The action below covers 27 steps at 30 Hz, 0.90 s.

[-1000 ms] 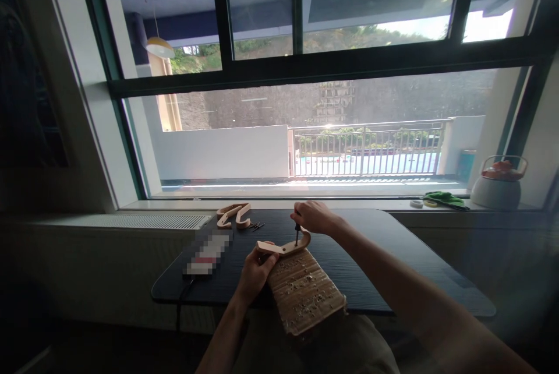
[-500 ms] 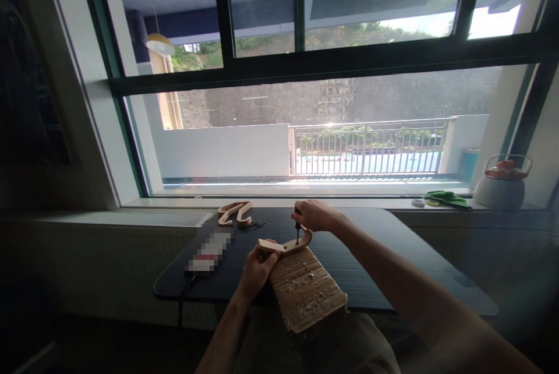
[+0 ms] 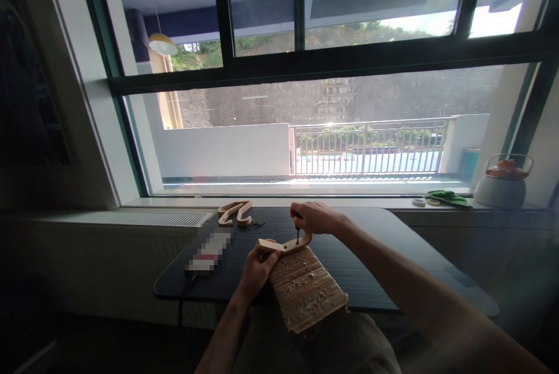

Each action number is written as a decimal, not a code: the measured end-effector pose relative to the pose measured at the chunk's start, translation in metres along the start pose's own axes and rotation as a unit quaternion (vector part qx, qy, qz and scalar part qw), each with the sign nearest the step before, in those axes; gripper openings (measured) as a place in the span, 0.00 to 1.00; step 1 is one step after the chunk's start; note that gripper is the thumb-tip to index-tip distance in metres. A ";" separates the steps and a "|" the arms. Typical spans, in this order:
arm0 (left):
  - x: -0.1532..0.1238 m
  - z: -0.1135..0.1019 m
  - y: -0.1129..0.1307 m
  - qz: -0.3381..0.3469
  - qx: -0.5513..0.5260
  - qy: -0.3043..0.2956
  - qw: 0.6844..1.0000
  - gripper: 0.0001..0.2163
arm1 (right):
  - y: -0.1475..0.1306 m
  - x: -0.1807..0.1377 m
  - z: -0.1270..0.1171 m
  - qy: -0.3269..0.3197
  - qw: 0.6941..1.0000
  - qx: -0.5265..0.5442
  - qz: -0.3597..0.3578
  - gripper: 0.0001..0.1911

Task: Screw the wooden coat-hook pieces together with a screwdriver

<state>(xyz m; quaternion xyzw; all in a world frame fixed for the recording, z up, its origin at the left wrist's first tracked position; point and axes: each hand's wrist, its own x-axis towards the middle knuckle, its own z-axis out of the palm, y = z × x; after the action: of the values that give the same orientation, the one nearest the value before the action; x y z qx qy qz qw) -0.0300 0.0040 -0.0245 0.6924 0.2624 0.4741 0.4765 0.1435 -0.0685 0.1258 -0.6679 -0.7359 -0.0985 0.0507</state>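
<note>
A curved, hook-shaped wooden piece point(image 3: 285, 244) lies on the far end of a cardboard sheet point(image 3: 308, 290) strewn with wood shavings. My left hand point(image 3: 256, 269) is closed on the left end of the piece and pins it down. My right hand point(image 3: 314, 217) is wrapped round the handle of a small dark tool point(image 3: 297, 234), held upright with its tip on the right end of the piece. The cardboard overhangs the near edge of the dark table point(image 3: 371, 257).
Two more wooden hook pieces point(image 3: 236, 212) and small dark screws point(image 3: 258, 223) lie at the table's far left. A blurred flat object point(image 3: 208, 253) with a cable sits left. On the windowsill are a green cloth point(image 3: 446, 197), tape rolls point(image 3: 418, 202) and a kettle point(image 3: 502, 181).
Almost nothing differs. Both hands keep their grip on the wooden piece and the tool; the view has only drifted slightly.
</note>
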 end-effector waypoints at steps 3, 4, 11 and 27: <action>0.000 0.000 -0.001 -0.004 0.007 0.005 1.000 0.15 | 0.001 0.000 0.002 0.003 1.000 -0.004 0.011 0.14; 0.000 0.000 -0.001 -0.008 0.007 0.009 1.000 0.15 | 0.002 0.001 0.002 0.005 1.000 -0.006 0.016 0.14; 0.001 0.001 0.000 -0.002 -0.016 0.012 1.000 0.16 | 0.010 0.002 0.007 0.008 0.998 -0.020 0.065 0.19; -0.001 0.001 0.003 -0.001 -0.013 0.004 1.000 0.15 | -0.001 0.011 0.006 0.006 0.999 -0.013 0.048 0.20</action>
<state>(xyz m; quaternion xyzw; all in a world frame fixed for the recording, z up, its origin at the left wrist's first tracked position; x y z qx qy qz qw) -0.0302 0.0021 -0.0225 0.6841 0.2592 0.4794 0.4847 0.1419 -0.0569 0.1218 -0.7027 -0.7011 -0.1097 0.0517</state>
